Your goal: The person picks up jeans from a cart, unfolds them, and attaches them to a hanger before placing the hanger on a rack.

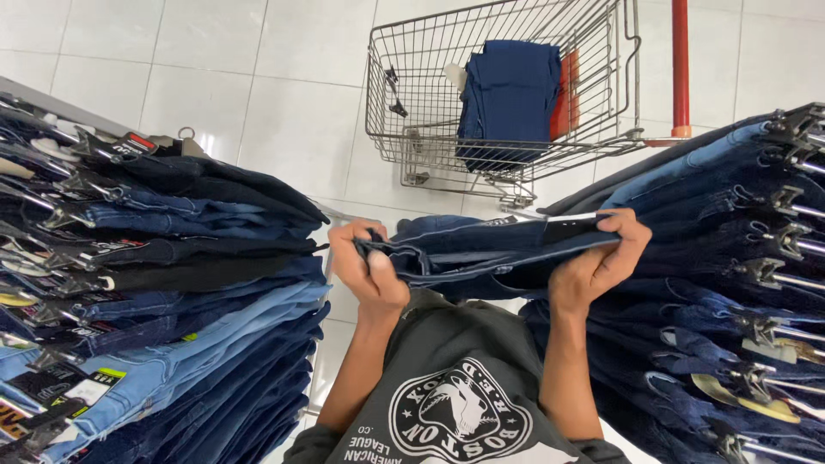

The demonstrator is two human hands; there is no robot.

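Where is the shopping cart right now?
In the head view the wire shopping cart stands on the white tiled floor at top centre, beyond the dark jeans held in both hands, between the two racks of hanging jeans.

Small rectangular tags (82,387), black, white and yellow-green, hang on the jeans at lower left; a black and red tag (137,143) sits above.

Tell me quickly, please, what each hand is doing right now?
Left hand: closed, gripping one end of the dark blue jeans.
Right hand: closed, gripping the other end of the same jeans.
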